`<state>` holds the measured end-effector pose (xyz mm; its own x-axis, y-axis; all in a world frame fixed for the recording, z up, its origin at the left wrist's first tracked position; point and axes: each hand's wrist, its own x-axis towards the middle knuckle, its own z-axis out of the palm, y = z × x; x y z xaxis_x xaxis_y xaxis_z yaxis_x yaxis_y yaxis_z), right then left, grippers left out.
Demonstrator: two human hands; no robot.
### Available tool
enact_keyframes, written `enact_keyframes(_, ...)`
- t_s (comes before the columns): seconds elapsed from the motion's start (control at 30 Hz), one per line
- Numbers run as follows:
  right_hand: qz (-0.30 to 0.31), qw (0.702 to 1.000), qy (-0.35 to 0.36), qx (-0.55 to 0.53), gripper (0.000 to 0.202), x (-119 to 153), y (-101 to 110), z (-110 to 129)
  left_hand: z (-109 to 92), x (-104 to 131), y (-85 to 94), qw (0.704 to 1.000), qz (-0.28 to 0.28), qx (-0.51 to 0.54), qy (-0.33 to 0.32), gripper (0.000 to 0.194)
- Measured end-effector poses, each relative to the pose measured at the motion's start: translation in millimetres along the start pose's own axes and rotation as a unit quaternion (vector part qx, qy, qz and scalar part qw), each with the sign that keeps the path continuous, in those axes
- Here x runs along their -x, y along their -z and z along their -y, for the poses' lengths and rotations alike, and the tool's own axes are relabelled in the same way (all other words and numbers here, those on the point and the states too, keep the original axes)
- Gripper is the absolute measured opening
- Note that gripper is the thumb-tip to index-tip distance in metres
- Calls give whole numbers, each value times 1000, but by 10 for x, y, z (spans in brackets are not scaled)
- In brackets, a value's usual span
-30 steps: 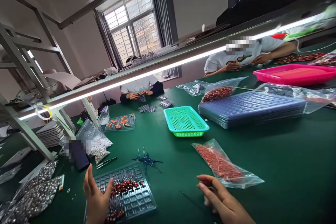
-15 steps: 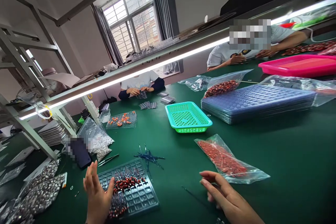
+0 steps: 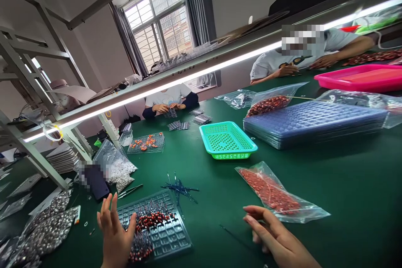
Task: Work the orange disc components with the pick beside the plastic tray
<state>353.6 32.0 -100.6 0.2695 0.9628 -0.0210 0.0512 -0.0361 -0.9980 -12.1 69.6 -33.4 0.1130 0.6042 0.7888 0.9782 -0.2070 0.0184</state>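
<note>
My left hand (image 3: 117, 232) is raised at the left edge of a clear compartment tray (image 3: 172, 234), fingers spread and holding nothing. In the tray lie rows of small red-and-black beaded pieces (image 3: 155, 219) with thin dark stems. My right hand (image 3: 276, 234) hovers over the green table, its fingers loosely bent and apart, with nothing visible between them. Just left of it a thin dark stick (image 3: 234, 234) lies on the table. Behind the tray is a loose pile of dark blue sticks (image 3: 179, 189). A clear bag of red beads (image 3: 273, 190) lies beyond my right hand.
A green basket (image 3: 228, 154) stands mid-table, with stacked clear trays (image 3: 301, 127) to its right. Tweezers (image 3: 130, 191), a phone (image 3: 96, 182) and bags of silvery beads (image 3: 52, 230) are at left. Two people work across the table, beneath a lit shelf (image 3: 176, 79).
The view has shifted slightly, so things on the right appear a little further right. Both hands keep nearly the same pose; nothing has been picked up or put down.
</note>
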Motion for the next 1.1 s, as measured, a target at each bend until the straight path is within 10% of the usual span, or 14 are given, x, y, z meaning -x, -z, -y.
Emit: enact_keyframes(1.1,-11,1000,15,-12,44,2,10,-94,-13,5,-7,1000,19,-2,-15,69)
